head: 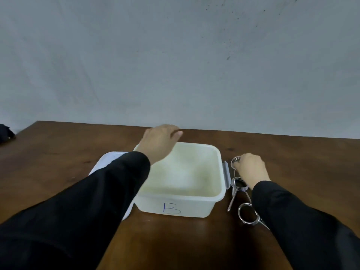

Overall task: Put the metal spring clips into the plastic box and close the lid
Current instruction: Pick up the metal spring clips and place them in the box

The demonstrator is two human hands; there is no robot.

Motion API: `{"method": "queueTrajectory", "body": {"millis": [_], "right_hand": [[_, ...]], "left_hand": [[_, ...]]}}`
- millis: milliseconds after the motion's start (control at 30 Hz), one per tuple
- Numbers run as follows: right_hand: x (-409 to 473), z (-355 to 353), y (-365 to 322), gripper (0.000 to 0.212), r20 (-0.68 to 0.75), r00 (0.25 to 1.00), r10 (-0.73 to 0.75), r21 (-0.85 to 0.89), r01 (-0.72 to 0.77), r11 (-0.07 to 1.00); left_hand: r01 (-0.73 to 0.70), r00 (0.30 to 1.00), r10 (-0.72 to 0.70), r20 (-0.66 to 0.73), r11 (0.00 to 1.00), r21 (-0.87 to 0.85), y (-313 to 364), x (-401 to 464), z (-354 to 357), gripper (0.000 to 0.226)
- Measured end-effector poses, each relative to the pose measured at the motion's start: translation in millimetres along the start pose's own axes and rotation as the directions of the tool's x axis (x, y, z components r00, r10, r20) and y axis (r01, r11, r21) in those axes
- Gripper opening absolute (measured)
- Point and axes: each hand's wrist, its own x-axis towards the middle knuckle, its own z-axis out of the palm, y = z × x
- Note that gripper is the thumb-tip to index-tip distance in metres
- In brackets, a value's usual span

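Observation:
A white plastic box [179, 203] marked with a blue "B" stands open and empty in the middle of the wooden table. Its white lid [109, 160] lies flat to its left, mostly under my left sleeve. My left hand [158, 142] rests on the box's far left corner, fingers curled over the rim. Right of the box lie three metal spring clips. My right hand [250, 168] is closed on the farthest clip [234, 162]. A second clip [239, 185] lies just below it, and a third clip [247, 213] sits nearest me, partly under my right sleeve.
The dark brown wooden table [194, 240] runs back to a grey wall. A dark object [5, 132] lies at the far left edge. A grey latch [226, 174] sticks out of the box's right side, close to the clips.

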Motion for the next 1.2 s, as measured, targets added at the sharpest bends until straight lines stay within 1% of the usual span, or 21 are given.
{"method": "queueTrajectory", "body": {"millis": [67, 133, 233, 267, 300, 333, 400, 433, 500, 533, 567, 600, 667, 733, 800, 833, 933, 1000, 1067, 1133, 1200], "right_hand": [[-1, -16, -5, 0.021, -0.037, 0.999, -0.014, 0.038, 0.016, 0.999], [-3, -40, -11, 0.018, -0.115, 0.992, -0.043, 0.113, 0.056, 0.992], [-2, -91, -36, 0.020, -0.252, 0.965, -0.067, 0.222, 0.125, 0.967], [-3, -109, -49, 0.020, -0.274, 0.958, -0.087, 0.242, 0.157, 0.957], [-7, -127, -64, 0.021, -0.265, 0.956, -0.122, 0.262, 0.194, 0.946], [-14, -141, -81, 0.021, -0.219, 0.961, -0.169, 0.296, 0.230, 0.927], [-33, -153, -119, 0.018, -0.041, 0.948, -0.316, 0.377, 0.308, 0.873], [-43, -150, -138, 0.014, 0.059, 0.915, -0.399, 0.404, 0.344, 0.848], [-57, -127, -168, 0.003, 0.242, 0.816, -0.525, 0.396, 0.411, 0.821], [-61, -109, -181, 0.008, 0.319, 0.768, -0.555, 0.358, 0.445, 0.821], [-64, -90, -192, 0.012, 0.393, 0.731, -0.558, 0.300, 0.471, 0.829], [-67, -70, -201, 0.013, 0.457, 0.710, -0.536, 0.243, 0.480, 0.843], [-70, -31, -213, 0.020, 0.536, 0.699, -0.474, 0.176, 0.457, 0.872], [-69, 3, -219, 0.025, 0.570, 0.710, -0.412, 0.127, 0.420, 0.899], [-65, 28, -223, 0.027, 0.564, 0.757, -0.331, 0.088, 0.344, 0.935], [-62, 38, -224, 0.028, 0.555, 0.784, -0.280, 0.095, 0.275, 0.957], [-57, 56, -229, 0.025, 0.539, 0.829, -0.153, 0.166, 0.074, 0.983], [-54, 63, -232, 0.019, 0.525, 0.843, -0.115, 0.217, -0.002, 0.976], [-51, 69, -234, 0.017, 0.534, 0.839, -0.102, 0.212, -0.016, 0.977], [-47, 78, -236, 0.027, 0.540, 0.835, -0.104, 0.178, 0.008, 0.984], [-44, 87, -236, 0.031, 0.553, 0.826, -0.111, 0.160, 0.026, 0.987]], "left_hand": [[0.076, 0.997, -0.076, 0.024, 0.997, 0.003, -29, -2, -12, 0.035], [0.133, 0.989, -0.133, 0.063, 0.991, 0.009, -53, -3, -15, 0.037], [0.152, 0.972, -0.143, 0.184, 0.988, -0.033, -80, -3, -11, 0.042], [0.151, 0.966, -0.135, 0.221, 0.987, -0.058, -87, -2, -8, 0.042], [0.152, 0.962, -0.129, 0.240, 0.985, -0.081, -92, -1, -5, 0.041], [0.155, 0.962, -0.124, 0.242, 0.982, -0.109, -97, 0, -3, 0.039], [0.165, 0.967, -0.121, 0.225, 0.969, -0.185, -104, 3, 1, 0.035], [0.172, 0.968, -0.122, 0.221, 0.960, -0.220, -106, 3, 4, 0.034], [0.172, 0.968, -0.115, 0.221, 0.951, -0.258, -110, 4, 10, 0.035], [0.164, 0.970, -0.107, 0.221, 0.951, -0.261, -113, 4, 13, 0.036], [0.154, 0.972, -0.098, 0.215, 0.953, -0.260, -115, 4, 16, 0.038], [0.140, 0.975, -0.088, 0.204, 0.955, -0.260, -117, 3, 18, 0.039], [0.113, 0.982, -0.066, 0.178, 0.957, -0.268, -118, 2, 21, 0.041], [0.100, 0.986, -0.058, 0.155, 0.956, -0.276, -118, 1, 23, 0.045], [0.100, 0.988, -0.063, 0.139, 0.956, -0.277, -119, 1, 25, 0.049], [0.104, 0.988, -0.068, 0.135, 0.954, -0.281, -121, 1, 27, 0.051], [0.102, 0.990, -0.068, 0.123, 0.951, -0.293, -123, 1, 31, 0.053], [0.097, 0.992, -0.068, 0.108, 0.953, -0.288, -124, 1, 32, 0.055], [0.095, 0.993, -0.071, 0.096, 0.955, -0.280, -125, 1, 33, 0.056], [0.096, 0.993, -0.072, 0.097, 0.956, -0.278, -125, 1, 34, 0.055], [0.092, 0.993, -0.069, 0.094, 0.957, -0.275, -125, 1, 35, 0.055]]}}
